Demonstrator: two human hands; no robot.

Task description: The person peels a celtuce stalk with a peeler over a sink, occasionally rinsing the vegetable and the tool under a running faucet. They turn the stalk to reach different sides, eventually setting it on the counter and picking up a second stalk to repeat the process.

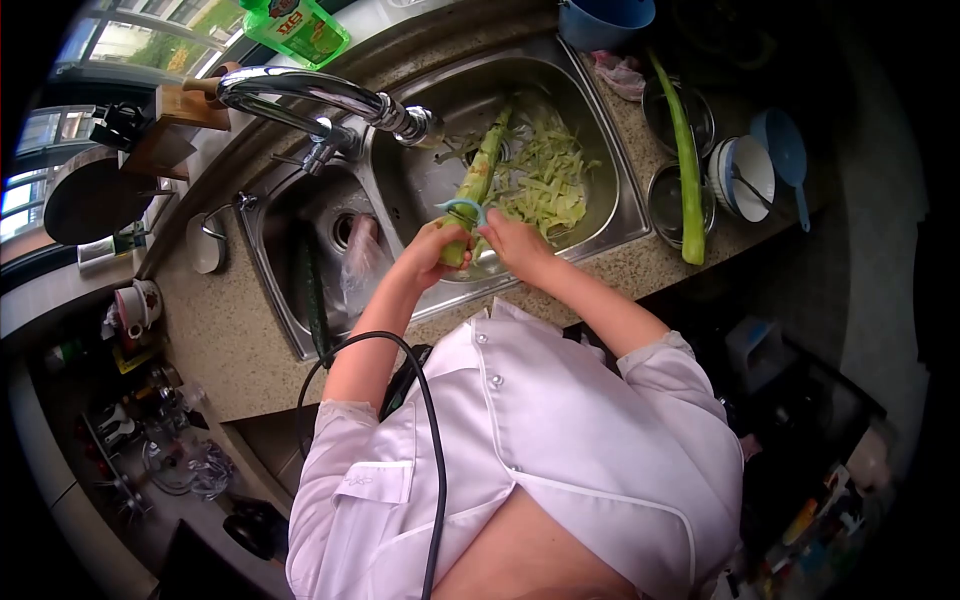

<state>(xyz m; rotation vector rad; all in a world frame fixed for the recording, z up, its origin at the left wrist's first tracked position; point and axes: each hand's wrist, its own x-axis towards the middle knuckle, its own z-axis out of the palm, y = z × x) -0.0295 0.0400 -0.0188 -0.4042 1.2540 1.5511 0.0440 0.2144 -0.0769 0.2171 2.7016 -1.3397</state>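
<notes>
Over the right basin of a steel sink (pixel 618 215), my left hand (pixel 432 252) grips the lower end of a long pale green gourd (pixel 480 170) that points up and away from me. My right hand (pixel 512 240) is closed on a light blue peeler (pixel 462 208), held against the gourd just above my left hand. A pile of green peelings (pixel 548 180) lies in the basin under and beside the gourd.
A chrome tap (pixel 320 100) arches over the sinks. The left basin holds a dark cucumber (pixel 312 290) and a plastic bag (pixel 362 262). On the right counter lie another long green gourd (pixel 686 160), steel bowls (pixel 668 205) and a white bowl (pixel 745 178).
</notes>
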